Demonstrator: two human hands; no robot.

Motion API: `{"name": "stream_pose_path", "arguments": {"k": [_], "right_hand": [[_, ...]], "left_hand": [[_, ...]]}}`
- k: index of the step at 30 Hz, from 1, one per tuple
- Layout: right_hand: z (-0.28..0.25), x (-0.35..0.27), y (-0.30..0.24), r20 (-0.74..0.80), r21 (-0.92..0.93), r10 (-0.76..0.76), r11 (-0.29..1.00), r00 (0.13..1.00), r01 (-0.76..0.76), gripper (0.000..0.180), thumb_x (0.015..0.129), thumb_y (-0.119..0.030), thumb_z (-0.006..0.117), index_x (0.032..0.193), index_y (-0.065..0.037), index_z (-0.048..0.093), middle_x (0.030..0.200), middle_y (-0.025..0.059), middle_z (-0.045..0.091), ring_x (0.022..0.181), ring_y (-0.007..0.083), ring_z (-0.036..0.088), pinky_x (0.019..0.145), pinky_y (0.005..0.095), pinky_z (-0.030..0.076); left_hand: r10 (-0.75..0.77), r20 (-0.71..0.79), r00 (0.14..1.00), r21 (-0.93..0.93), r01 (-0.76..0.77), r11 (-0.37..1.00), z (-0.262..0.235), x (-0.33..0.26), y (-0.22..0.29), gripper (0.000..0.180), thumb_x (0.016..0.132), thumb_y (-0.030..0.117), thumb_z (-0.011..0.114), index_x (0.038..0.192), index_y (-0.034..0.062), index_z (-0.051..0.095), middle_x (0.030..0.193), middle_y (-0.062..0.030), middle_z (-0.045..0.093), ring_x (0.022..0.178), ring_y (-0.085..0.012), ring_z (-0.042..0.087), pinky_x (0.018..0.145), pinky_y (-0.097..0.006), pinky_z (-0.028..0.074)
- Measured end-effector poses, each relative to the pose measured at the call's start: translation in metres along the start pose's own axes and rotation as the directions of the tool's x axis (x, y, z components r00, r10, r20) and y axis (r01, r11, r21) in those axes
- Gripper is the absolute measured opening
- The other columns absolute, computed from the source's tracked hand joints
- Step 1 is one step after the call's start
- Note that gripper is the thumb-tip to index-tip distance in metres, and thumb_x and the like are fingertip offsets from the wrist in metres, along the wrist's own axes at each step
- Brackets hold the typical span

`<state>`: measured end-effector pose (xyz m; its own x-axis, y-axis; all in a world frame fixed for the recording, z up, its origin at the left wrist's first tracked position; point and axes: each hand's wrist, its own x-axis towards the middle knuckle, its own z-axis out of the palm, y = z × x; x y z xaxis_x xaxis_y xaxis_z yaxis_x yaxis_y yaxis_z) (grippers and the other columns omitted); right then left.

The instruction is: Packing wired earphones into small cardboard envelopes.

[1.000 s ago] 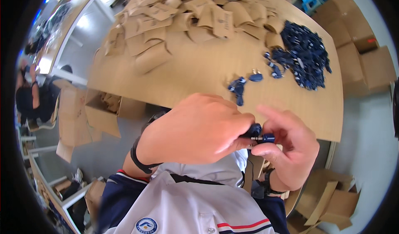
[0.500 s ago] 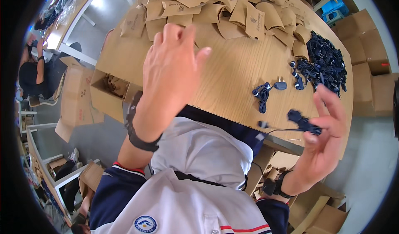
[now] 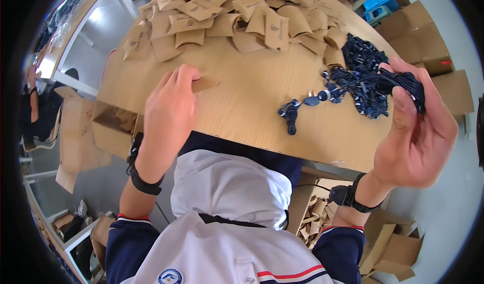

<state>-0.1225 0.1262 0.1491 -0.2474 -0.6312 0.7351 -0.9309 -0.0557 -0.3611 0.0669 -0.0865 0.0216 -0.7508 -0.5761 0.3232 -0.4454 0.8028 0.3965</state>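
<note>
My right hand (image 3: 418,133) grips a coiled bundle of black earphones (image 3: 401,85) above the right side of the table, the thumb and fingers closed round it. At the centre-left, my left hand (image 3: 169,105) is closed, with a flat brown cardboard pillow box (image 3: 205,84) at its fingertips; most of its grip is hidden from view. On the table between the hands lies another tied earphone bundle (image 3: 290,116). Beside it sits a small black two-pin plug (image 3: 311,100).
A tangled pile of black earphones (image 3: 365,54) lies at the right of the table. Many brown pillow boxes (image 3: 247,7) heap along its far side. An open carton (image 3: 108,125) stands at the left edge. Another person (image 3: 38,107) sits at far left.
My left hand has come down and back from the pillow boxes, a box now at its fingertips. My right hand has lifted and moved right with the earphones. The view has shifted slightly.
</note>
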Motion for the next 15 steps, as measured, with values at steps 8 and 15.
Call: {"name": "stream_pose_path", "arguments": {"k": [8, 15], "right_hand": [[-0.006, 0.011, -0.023, -0.145, -0.227, -0.287, 0.941, 0.947, 0.250, 0.036, 0.099, -0.010, 0.055, 0.118, 0.021, 0.053, 0.094, 0.0364, 0.065, 0.076, 0.0354, 0.070, 0.069, 0.0396, 0.059], [-0.024, 0.000, -0.038, 0.051, -0.118, -0.283, 0.951, 0.958, 0.287, 0.037, 0.098, -0.012, 0.056, 0.116, 0.021, 0.054, 0.091, 0.0363, 0.065, 0.067, 0.0328, 0.067, 0.061, 0.0367, 0.058]], "left_hand": [[0.302, 0.191, 0.934, -0.956, 0.107, 0.273, 0.005, 0.003, 0.084, 0.026, 0.091, 0.003, 0.059, 0.118, -0.0006, 0.059, 0.104, -0.0077, 0.063, 0.093, -0.0102, 0.058, 0.077, -0.025, 0.049], [0.383, 0.042, 0.923, -0.966, -0.061, 0.252, 0.008, 0.001, 0.118, 0.025, 0.076, 0.001, 0.074, 0.099, 0.0021, 0.064, 0.086, -0.0076, 0.064, 0.076, -0.0224, 0.061, 0.072, -0.029, 0.047]]}}
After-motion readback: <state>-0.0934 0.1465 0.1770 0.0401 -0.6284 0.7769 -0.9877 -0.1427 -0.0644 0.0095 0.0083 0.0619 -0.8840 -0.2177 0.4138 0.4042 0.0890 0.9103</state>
